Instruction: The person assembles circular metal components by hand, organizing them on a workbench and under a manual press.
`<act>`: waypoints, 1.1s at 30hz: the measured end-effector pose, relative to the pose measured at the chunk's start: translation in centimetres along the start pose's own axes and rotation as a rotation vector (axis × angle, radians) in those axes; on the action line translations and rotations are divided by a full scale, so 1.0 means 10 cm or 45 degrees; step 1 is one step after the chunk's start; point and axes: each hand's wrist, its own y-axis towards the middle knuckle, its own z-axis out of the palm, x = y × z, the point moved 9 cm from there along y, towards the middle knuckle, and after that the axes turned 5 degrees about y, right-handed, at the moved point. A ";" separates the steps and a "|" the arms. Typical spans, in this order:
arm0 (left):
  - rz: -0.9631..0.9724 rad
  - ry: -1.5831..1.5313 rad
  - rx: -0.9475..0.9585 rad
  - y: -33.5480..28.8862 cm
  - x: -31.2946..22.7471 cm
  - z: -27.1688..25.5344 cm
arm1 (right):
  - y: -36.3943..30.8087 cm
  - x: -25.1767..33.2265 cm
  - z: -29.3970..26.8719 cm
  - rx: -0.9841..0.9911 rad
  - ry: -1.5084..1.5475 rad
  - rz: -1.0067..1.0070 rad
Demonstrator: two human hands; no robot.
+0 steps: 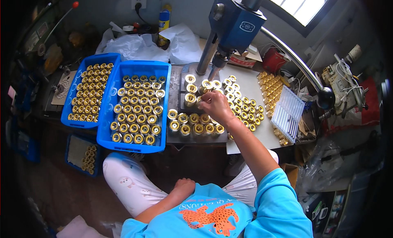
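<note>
My right hand (215, 105) reaches over the drill press base, its thumb and fingers closed in a pinch on a brass fitting (199, 99), mostly covered by the fingers. Just left of it stands another round gold-and-silver brass fitting (190, 100). Beyond the fingers, more fittings (206, 86) stand upright under the spindle of the blue drill press (237, 23). Several fittings (185, 129) line the near edge of the bench. My left hand (185, 186) rests on my lap, apart from the work, with its fingers curled in and nothing visible in them.
Two blue trays (162, 127) of upright fittings stand at left; a smaller tray (67, 160) sits lower. Right of my hand are loose fittings (245, 108), gold pieces (270, 88) and a clear plastic case (288, 111). The press's ball-ended lever (326, 98) juts out at right.
</note>
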 end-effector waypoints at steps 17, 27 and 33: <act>0.005 0.086 -0.032 -0.02 0.00 -0.01 | -0.03 0.12 0.04 -0.029 -0.198 -0.095; 0.020 0.060 -0.055 -0.01 0.01 0.02 | 0.15 -0.04 0.06 0.275 0.027 0.177; 0.025 0.055 -0.073 -0.02 0.00 0.00 | 0.08 0.01 0.11 0.215 -0.032 0.059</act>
